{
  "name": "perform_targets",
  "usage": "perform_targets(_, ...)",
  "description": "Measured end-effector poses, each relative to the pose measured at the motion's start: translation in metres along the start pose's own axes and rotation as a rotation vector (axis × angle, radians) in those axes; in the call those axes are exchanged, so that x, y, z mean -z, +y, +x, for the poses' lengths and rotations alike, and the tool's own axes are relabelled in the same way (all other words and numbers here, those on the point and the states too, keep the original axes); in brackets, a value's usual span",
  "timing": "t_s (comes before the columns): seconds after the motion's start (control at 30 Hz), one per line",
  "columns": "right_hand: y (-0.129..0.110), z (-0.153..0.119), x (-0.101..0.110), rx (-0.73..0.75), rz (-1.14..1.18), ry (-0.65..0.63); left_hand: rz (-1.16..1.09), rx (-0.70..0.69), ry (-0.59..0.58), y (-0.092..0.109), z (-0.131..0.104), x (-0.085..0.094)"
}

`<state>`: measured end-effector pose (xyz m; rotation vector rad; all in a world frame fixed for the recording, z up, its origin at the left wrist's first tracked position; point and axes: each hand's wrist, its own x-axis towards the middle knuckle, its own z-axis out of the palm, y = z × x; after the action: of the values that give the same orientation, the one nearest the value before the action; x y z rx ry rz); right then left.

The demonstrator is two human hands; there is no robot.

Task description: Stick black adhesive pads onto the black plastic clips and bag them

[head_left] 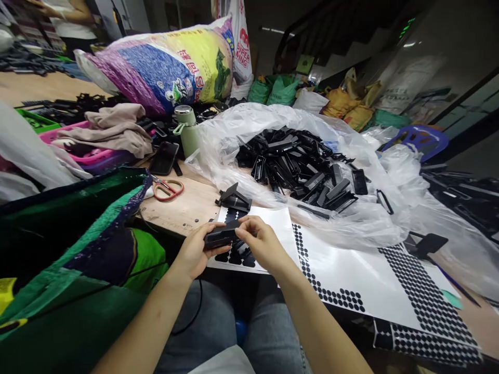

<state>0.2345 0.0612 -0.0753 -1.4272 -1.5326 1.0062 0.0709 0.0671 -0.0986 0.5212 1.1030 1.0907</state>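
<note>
A black plastic part (pixel 220 237) is held level above the table's front edge. My left hand (pixel 195 249) wraps round its left end, thumb on top and fingers below. At its right end my right hand (pixel 259 239) has thumb and fingertips pinched on the part. Beneath lies a white sheet (pixel 278 228) with black stickers, partly hidden by my hands. Just behind the hands stands an unfolded black stand (pixel 234 198). To the right spreads a larger sheet (pixel 351 270) with rows of round black stickers.
Many black parts (pixel 288 161) lie heaped in a clear plastic bag. Red-handled scissors (pixel 168 190), a phone (pixel 164 158) and a green flask (pixel 187 135) are at the left. A big green bag (pixel 89 228) stands at the near left. A person (pixel 72 23) is at the back left.
</note>
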Motion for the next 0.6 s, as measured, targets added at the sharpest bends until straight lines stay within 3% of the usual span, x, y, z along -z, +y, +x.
perform_targets(0.13,-0.014,-0.020,-0.011,0.001,0.053,-0.073,0.000,0.012,-0.068,-0.001,-0.011,-0.011)
perform_targets(0.6,-0.012,-0.032,-0.013,-0.059,0.002,-0.018,0.033,-0.048,-0.122,-0.005,-0.024,-0.022)
